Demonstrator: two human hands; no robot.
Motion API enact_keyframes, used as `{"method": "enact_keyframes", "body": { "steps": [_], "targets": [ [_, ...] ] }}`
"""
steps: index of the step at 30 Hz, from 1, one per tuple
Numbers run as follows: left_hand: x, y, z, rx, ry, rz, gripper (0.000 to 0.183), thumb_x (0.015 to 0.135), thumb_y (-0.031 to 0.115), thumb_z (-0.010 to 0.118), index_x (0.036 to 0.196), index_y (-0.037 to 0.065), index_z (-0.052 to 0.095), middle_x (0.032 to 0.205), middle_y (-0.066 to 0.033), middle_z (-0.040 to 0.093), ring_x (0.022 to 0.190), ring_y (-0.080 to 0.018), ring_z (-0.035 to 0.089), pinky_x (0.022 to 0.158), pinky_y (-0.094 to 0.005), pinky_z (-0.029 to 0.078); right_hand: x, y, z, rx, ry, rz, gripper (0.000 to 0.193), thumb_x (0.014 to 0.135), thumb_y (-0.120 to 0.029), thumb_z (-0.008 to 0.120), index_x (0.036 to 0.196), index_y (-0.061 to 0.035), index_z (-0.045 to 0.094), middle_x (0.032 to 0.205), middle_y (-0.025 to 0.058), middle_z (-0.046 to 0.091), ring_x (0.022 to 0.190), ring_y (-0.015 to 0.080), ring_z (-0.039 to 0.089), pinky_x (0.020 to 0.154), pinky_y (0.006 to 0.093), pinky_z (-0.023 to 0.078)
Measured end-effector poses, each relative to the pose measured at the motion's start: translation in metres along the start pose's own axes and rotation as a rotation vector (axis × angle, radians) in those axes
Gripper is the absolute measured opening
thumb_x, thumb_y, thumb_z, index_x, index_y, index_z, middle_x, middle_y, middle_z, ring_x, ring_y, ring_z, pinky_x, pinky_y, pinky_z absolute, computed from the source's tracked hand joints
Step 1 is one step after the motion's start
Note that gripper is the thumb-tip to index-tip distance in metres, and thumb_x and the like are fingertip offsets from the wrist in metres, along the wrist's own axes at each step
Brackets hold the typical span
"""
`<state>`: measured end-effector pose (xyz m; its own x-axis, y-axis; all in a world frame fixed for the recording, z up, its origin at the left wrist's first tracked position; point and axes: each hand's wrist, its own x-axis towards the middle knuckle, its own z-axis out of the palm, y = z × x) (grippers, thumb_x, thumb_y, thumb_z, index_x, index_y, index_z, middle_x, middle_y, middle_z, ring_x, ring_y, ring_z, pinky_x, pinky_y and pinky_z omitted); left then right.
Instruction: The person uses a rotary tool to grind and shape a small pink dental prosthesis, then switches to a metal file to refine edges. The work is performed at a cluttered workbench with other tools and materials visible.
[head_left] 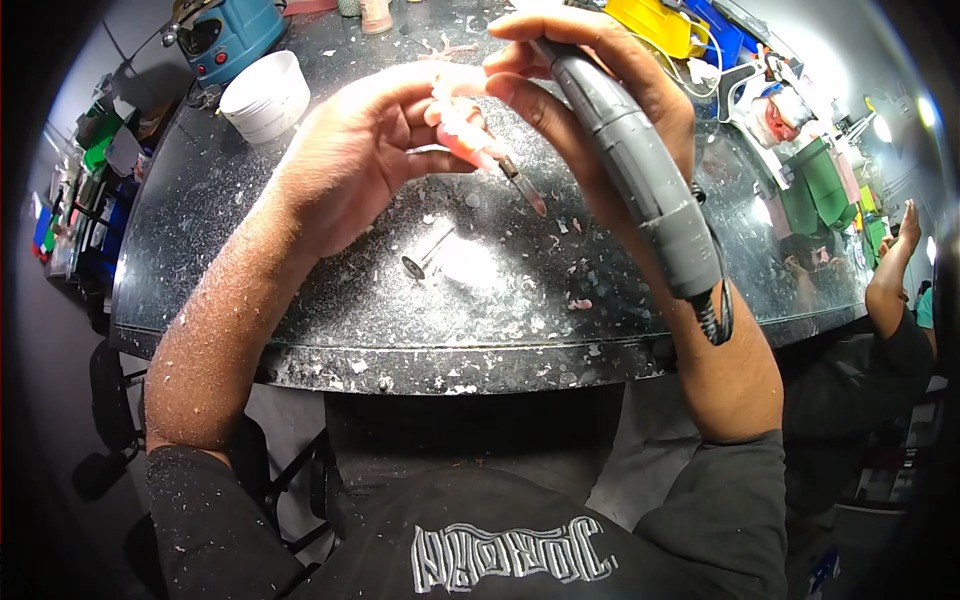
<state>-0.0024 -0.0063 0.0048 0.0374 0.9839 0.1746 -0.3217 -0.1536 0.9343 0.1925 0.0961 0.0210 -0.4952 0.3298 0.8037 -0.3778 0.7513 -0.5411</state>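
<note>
At a dark, dust-strewn worktop (520, 365), a person in a black top (450, 505) with pale lettering across the chest leans over close work, both forearms bare below the sleeves, the left one thickly speckled with pale dust. Just beyond the near edge, pink scraps (580, 304) and shavings are scattered, and a small metal piece (430, 252) with a round end rests beside a patch of glare. Farther in, the left hand (345, 150) curls its fingers around a small pink piece (462, 140), held above the worktop and partly washed out by bright light. A slim pointed tool (512, 172) with a brass-coloured collar shows just below it; whether the two touch cannot be told. The right hand (660, 105) is closed around a thick grey handpiece (630, 160), its cable trailing back over the wrist, its thumb and fingers close to the left hand's fingertips. Past them stand a white tub (265, 97) and, behind it, a blue machine (228, 42) with red buttons. Yellow (655, 25) and blue bins (715, 32) sit at the far right, while off to the right side another person's raised hand (908, 228) is visible.
</note>
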Motion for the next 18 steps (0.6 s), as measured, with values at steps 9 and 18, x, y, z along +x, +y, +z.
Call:
{"method": "enact_keyframes", "body": {
  "steps": [9,18],
  "targets": [
    [-0.001,0.011,-0.003,-0.146,-0.006,-0.092,0.042,0.099,0.032,0.067,0.117,-0.006,0.061,0.105,-0.0181,0.071,0.103,-0.0289,0.073,0.100,-0.0417,0.058,0.002,0.004,-0.002,-0.232,0.076,0.047,0.043,0.087,-0.003,0.077,0.129,-0.0014,0.066,0.109,0.0115,0.071,0.098,0.0146,0.069,0.086,0.0271,0.056],
    [-0.001,0.010,0.003,-0.083,0.156,-0.062,0.042,0.095,0.025,0.072,0.125,-0.004,0.063,0.107,-0.0174,0.070,0.099,-0.0224,0.072,0.094,-0.0392,0.061,0.005,0.011,-0.011,-0.198,0.088,-0.229,0.039,0.090,-0.013,0.069,0.126,0.0023,0.067,0.105,0.0112,0.072,0.098,0.0177,0.067,0.085,0.0293,0.055]
  ]
}}
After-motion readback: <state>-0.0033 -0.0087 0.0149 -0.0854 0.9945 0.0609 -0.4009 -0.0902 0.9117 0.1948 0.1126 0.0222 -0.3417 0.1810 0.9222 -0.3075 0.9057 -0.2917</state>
